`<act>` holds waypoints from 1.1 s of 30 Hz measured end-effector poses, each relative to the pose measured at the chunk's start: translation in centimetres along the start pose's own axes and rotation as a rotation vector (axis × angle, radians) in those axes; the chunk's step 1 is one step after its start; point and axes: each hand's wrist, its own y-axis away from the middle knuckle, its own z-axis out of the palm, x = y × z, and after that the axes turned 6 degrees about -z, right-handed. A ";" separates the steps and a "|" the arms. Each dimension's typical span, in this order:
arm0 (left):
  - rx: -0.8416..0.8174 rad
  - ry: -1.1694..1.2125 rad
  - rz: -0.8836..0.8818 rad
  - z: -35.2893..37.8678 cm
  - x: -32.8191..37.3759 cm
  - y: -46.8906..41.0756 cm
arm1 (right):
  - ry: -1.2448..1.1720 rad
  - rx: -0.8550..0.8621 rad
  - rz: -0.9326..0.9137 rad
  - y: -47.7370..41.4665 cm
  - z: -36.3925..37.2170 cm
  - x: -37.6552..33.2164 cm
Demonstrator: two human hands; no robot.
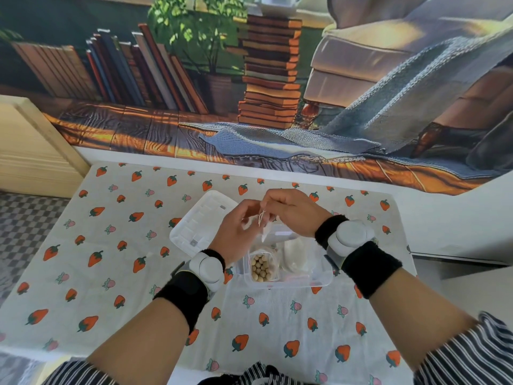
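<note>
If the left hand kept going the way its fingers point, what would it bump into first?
Probably the thin string, then straight away the right hand, whose fingertips the left hand points up at. Depth is unclear, so it might slip past.

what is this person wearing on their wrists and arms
The left wrist device and right wrist device are white and rounded, each flanked by black towelling bands. The sleeves are black-and-white striped, ending near the elbows.
</note>
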 end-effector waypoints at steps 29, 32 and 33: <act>-0.085 -0.281 -0.134 2.5 -0.8 -3.8 | -0.137 0.279 0.186 -1.6 -3.2 6.4; -0.019 -0.170 -0.189 2.9 -1.1 -4.3 | 0.033 0.092 0.198 -1.1 -3.4 7.5; -0.005 -0.137 -0.204 3.1 -1.0 -4.5 | 0.093 0.013 0.200 -0.9 -3.2 7.6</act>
